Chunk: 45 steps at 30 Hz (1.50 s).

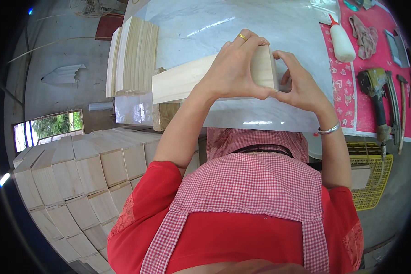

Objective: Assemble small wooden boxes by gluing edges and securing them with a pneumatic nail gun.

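Note:
A long pale wooden box (182,76) lies across the table in front of me, its right end between my hands. My left hand (235,66) reaches over the box near that end, fingers at the far edge and thumb at the near edge. My right hand (301,82) is curved around the end panel (274,68), its fingertips at the far corner and its thumb at the near corner, close to my left thumb. Inside the right hand's curve a gap shows beside the panel. The box's inside is hidden from view.
Thin wooden boards (134,57) are stacked at the table's left. Many wooden boxes (89,164) are piled lower left. A pink cloth (363,102) on the right carries a glue bottle (341,43), a rag (364,35), a nail gun (376,91) and a hammer (401,109). Below hangs a yellow crate (374,182).

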Each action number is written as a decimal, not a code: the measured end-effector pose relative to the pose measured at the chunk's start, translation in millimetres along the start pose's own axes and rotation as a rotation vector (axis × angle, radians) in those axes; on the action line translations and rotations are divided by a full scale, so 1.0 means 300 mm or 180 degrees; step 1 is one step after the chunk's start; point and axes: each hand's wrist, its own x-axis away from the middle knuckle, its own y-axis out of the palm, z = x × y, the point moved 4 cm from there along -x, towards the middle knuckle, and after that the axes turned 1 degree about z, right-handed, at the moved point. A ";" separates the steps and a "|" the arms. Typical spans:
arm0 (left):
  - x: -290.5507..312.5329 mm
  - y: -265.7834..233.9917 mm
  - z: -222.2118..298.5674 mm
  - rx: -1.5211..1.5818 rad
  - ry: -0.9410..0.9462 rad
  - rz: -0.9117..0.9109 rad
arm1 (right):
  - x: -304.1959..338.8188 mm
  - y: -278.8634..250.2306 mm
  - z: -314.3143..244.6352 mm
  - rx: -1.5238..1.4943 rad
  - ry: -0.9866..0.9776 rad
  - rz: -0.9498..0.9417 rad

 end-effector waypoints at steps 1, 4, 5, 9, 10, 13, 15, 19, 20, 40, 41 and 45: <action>0.000 0.001 0.000 -0.0003 0.0003 -0.0002 | 0.000 -0.001 -0.001 -0.0003 0.0003 -0.0001; 0.000 0.001 0.000 0.0004 0.0005 -0.0007 | 0.000 -0.001 -0.002 0.0061 0.0000 -0.0020; -0.001 0.000 0.000 0.0013 0.0005 -0.0007 | -0.001 0.000 -0.002 0.0058 0.0003 -0.0021; -0.001 0.003 -0.004 0.0003 0.0013 -0.0018 | -0.002 0.002 0.001 0.0064 -0.0017 -0.0008; -0.001 0.003 -0.004 -0.0008 0.0017 -0.0022 | -0.003 0.002 0.001 0.0062 -0.0017 -0.0012; -0.002 0.005 -0.006 -0.0026 -0.0007 -0.0037 | -0.004 0.003 0.002 0.0050 -0.0014 -0.0021; -0.003 0.005 -0.005 -0.0041 -0.0022 -0.0043 | -0.004 0.002 0.002 0.0081 -0.0016 -0.0019; -0.009 0.006 -0.007 -0.0121 -0.0055 -0.0117 | -0.002 0.006 0.003 0.0083 -0.0046 -0.0007; -0.010 0.007 -0.008 -0.0119 -0.0058 -0.0127 | -0.001 0.006 0.004 0.0081 -0.0054 0.0005; -0.005 0.002 -0.014 -0.0122 -0.0044 -0.0233 | 0.226 0.107 -0.130 0.0211 -0.0444 0.1351; -0.005 -0.003 -0.011 -0.0058 -0.0091 -0.0244 | 0.228 0.106 -0.134 0.0213 -0.0443 0.1355; -0.007 -0.005 -0.006 -0.0068 -0.0092 -0.0247 | 0.230 0.109 -0.153 0.0302 -0.0561 0.1346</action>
